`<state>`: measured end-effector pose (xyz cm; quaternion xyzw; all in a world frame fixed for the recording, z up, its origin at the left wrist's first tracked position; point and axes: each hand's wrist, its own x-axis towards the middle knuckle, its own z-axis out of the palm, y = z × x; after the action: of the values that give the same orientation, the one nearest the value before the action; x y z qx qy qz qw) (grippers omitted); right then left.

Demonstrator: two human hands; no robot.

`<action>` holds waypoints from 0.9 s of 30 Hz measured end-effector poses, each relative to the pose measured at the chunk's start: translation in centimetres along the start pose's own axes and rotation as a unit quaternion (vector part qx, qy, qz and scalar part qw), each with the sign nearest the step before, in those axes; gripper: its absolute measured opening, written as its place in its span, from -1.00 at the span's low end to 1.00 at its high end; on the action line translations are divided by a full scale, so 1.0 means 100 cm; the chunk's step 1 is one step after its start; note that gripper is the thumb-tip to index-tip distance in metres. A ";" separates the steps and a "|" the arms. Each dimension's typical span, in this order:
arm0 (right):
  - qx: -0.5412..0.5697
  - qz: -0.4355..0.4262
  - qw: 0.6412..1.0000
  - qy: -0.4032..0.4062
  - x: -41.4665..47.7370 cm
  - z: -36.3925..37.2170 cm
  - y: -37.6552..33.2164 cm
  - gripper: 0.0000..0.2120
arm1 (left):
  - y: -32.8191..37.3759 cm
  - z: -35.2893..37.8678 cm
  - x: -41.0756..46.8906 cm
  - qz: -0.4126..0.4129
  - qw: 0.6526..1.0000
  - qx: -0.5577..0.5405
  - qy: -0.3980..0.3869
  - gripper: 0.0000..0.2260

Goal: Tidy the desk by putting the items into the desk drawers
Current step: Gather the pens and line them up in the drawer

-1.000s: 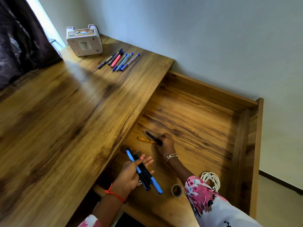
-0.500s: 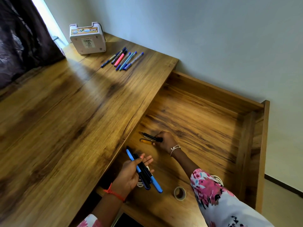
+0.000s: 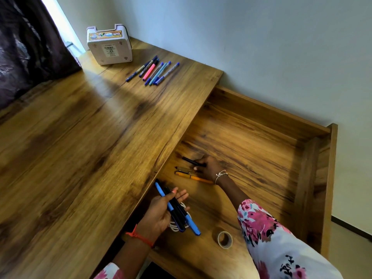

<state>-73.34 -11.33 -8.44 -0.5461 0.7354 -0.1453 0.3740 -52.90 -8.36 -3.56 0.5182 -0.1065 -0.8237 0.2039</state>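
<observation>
1. I see a wood-grain desk top (image 3: pixel 70 158) filling the left of the frame, with a pale wall (image 3: pixel 261 47) at upper right.
2. The open drawer (image 3: pixel 261 111) sits centre right. Open floor runs to its right wall.
3. The left hand (image 3: pixel 161 212), lower centre, clamps a pen bundle (image 3: pixel 177 210) under the thumb, fingers nearly straight.
4. The right hand (image 3: pixel 209 166) pinches a black pen (image 3: pixel 192 161) near the drawer's left edge.
5. More pens (image 3: pixel 155 72) lie at upper centre.

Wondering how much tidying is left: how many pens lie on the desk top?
7 pens in a row near the white box: dark blue, navy, pink, grey-blue, teal, blue, clear-barrelled. None looks hidden.
</observation>
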 end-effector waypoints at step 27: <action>0.150 -0.032 0.973 -0.172 -0.041 0.000 -0.039 -0.69 | 0.006 0.035 0.033 0.035 0.999 -0.027 0.016 -0.71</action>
<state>-70.13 -9.03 -4.36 -0.5236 0.6120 -0.1697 0.5679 -57.16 -10.51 -4.44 0.5214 -0.0990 -0.8105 0.2480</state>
